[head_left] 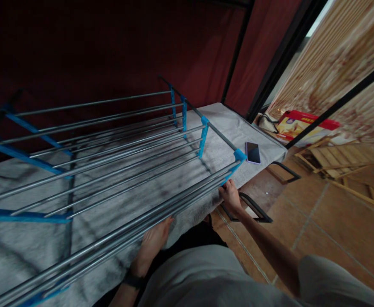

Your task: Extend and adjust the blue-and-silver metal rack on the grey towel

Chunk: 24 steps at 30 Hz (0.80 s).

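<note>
1. We've got a metal-rod shoe rack [110, 145] lying on its side across a grey cloth-covered bed or cot [231, 123], with the long steel rods running left to right and the blue plastic side brackets [203, 136] sticking up along it.

2. Our right hand [230, 194] is at the near right corner, fingers curled around the blue plastic bracket end [238, 158] where the nearest rods plug in. It looks like a closed grip on that joint.

3. Our left hand [153, 243] rests flat under or against the nearest rods about halfway along; the fingers look mostly open, more steadying than clamping. There's a dark wristband [132, 279] on that arm.

4. Handling-wise, we reckon this thing is light but awkward: thin hollow tubes, long and springy, and the push-fit plastic joints probably pop out if we twist the frame. The smooth rods look slippery too.

5. Best places to grab, in our opinion, are the blue brackets at the ends, or two rods together near a bracket, not mid-span where they flex.

6. A smartphone [253, 152] lies face up on the cloth just beside the rack's right end, apart from it.

7. Containers: only a red and yellow cardboard box [302, 125] on the tiled floor beyond the bed. We can't tell what's inside it. Wooden slats [337, 160] lie near it.
</note>
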{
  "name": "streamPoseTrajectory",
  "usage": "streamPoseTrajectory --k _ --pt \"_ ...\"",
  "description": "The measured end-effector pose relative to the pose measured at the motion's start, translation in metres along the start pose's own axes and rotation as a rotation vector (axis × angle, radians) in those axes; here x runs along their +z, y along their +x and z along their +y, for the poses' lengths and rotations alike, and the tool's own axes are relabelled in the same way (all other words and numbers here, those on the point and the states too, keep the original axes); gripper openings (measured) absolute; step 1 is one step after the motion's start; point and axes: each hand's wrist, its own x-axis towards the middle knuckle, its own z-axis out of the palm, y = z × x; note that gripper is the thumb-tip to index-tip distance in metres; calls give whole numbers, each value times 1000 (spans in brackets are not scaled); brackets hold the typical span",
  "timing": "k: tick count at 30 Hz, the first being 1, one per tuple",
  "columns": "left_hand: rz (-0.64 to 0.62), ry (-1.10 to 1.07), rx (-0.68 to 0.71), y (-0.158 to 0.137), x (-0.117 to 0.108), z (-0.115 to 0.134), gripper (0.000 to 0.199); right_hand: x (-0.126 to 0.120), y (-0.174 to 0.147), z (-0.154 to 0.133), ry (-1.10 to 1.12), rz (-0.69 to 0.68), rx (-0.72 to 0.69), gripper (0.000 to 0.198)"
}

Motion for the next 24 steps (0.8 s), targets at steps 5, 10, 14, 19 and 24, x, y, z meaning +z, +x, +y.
streamPoseTrajectory --k 5,10,14,19,24 --pt "-28 -44 -2 3 -2 -2 41 -1 3 3 -7 -8 -30 8" --pt "0 -62 19 2 -3 -3 40 0 4 3 -19 3 -36 8" --pt "5 -75 25 2 -5 -1 38 1 3 3 -19 0 -45 8" --pt "3 -118 12 3 -3 -2 38 -1 3 3 -16 -6 -53 9" --pt "11 -95 27 0 -2 -3 40 -2 3 3 -9 -16 -66 9"
